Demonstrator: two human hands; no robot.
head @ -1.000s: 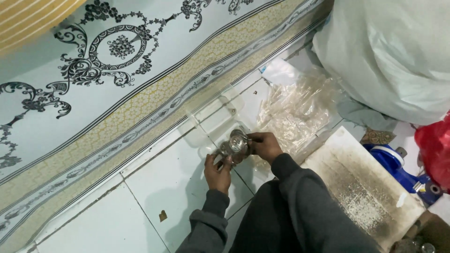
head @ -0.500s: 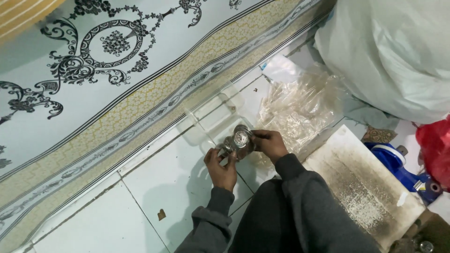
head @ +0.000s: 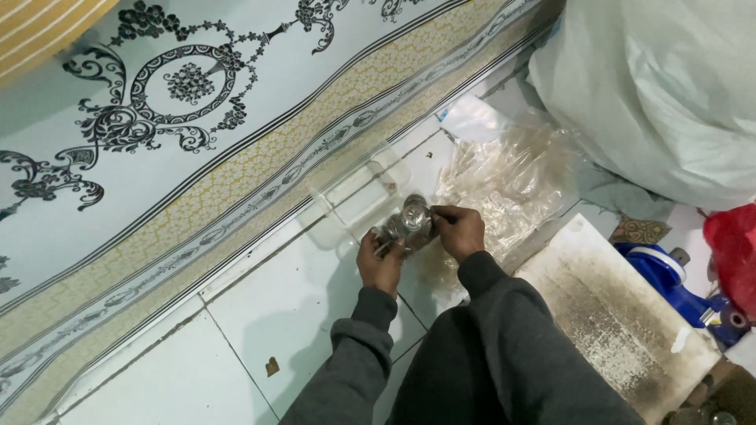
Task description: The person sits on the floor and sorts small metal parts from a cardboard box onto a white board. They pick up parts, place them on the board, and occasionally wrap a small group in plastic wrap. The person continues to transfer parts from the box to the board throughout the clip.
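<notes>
Both hands hold as before, no real shift. Left hand [head: 379, 264] and right hand [head: 459, 230] pinch small shiny part [head: 411, 220] between them, above tiled floor [head: 299, 315], beside clear tray [head: 354, 206]. Work unchanged.

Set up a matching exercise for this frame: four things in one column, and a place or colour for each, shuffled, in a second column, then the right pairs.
Things
1. small shiny metal object
2. clear plastic tray
3. heap of clear plastic bags
4. large white sack

Places or colours
A. top right corner, bulky and white
B. on the floor tiles just beyond the hands, see-through
C. held between the left hand and the right hand
D. crumpled on the floor to the right of the hands

Pairs: 1-C, 2-B, 3-D, 4-A
</notes>
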